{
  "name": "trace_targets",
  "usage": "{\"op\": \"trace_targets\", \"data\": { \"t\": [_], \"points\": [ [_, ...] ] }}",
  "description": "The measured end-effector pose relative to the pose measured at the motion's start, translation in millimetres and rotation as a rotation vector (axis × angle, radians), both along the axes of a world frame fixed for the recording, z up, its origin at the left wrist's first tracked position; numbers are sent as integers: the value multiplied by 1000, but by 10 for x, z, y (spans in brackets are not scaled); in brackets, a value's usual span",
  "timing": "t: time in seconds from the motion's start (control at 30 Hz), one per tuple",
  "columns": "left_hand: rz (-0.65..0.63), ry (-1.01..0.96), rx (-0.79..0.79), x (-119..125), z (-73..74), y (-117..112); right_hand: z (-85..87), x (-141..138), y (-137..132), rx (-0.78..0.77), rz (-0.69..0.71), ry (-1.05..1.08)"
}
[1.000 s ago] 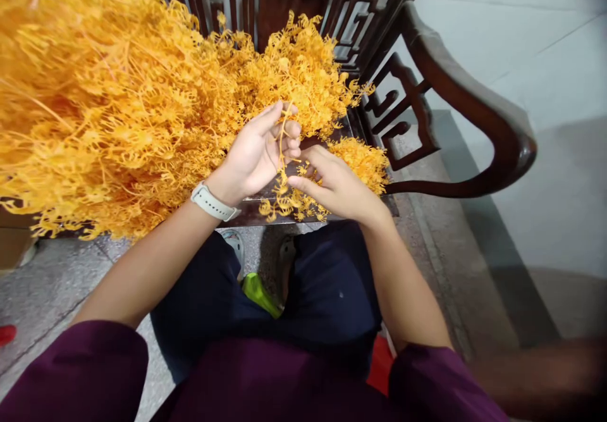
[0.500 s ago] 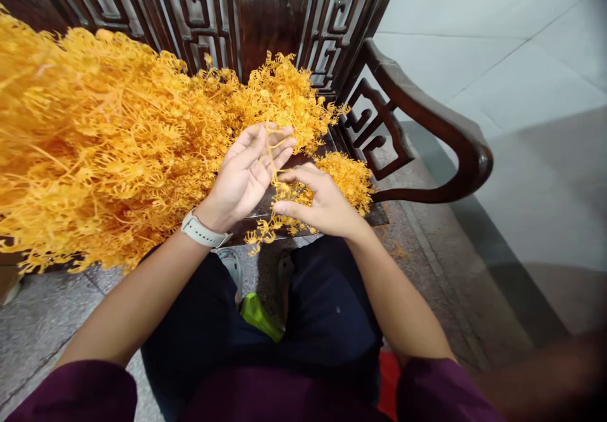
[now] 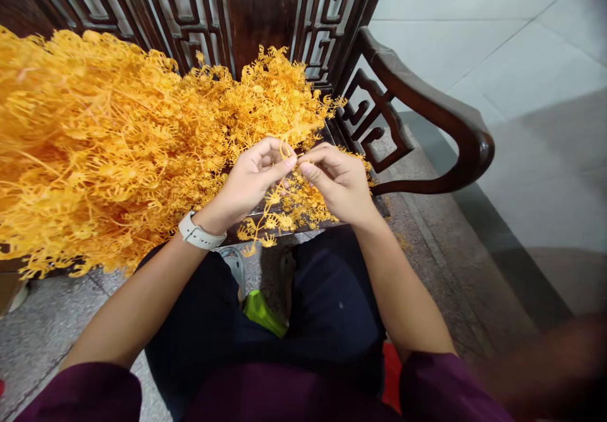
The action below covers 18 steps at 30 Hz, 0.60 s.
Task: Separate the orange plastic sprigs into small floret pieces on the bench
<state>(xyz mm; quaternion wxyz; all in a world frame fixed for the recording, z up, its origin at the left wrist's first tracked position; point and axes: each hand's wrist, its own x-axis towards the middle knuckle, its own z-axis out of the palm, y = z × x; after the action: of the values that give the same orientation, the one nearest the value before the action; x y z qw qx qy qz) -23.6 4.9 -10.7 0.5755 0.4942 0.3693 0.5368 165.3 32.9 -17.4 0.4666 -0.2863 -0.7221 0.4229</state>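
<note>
A yellow plastic flower sprig [image 3: 271, 200] hangs from my hands, its stem up at the fingertips and its spidery blossoms drooping below. My left hand [image 3: 258, 175], with a pale watch strap on the wrist, pinches the stem between thumb and fingers. Close beside it, my right hand [image 3: 339, 185] is closed in a pinch on a thin end of the same stem. The two thumbs almost meet. Behind and left of my hands spreads a big heap of the same yellow sprigs [image 3: 118, 137]. A smaller pile [image 3: 308, 204] lies beneath my right hand.
The heap lies on a dark carved wooden bench [image 3: 265, 23], whose curved armrest [image 3: 436, 99] stands at the right. White wall tiles [image 3: 450, 42] rise behind it. Between my feet on the speckled floor [image 3: 52, 321] is a bright green object [image 3: 263, 311].
My left hand has turned from an open palm to a pinch on the stem. My right hand has moved up and right and closed its fingers near the left one.
</note>
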Motion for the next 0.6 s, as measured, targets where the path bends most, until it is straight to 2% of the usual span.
{"op": "trace_targets", "data": {
  "t": [0.1, 0.17, 0.37, 0.47, 0.6],
  "points": [
    [-4, 10, 48, 32, 1, -5, 13, -10, -8, -241, 102, 156],
    [-37, -31, 26, 50, 7, -23, 33, -48, -34, -393, 166, 272],
    [-264, -220, -157, -11, 86, -73, 127, -150, -134, -695, 430, 511],
    [-325, -278, -185, -75, 104, -73, 152, -153, -156, -773, 525, 538],
    [-400, -310, -162, -117, 74, -61, 154, -148, -169, -774, 569, 536]
  ]
}}
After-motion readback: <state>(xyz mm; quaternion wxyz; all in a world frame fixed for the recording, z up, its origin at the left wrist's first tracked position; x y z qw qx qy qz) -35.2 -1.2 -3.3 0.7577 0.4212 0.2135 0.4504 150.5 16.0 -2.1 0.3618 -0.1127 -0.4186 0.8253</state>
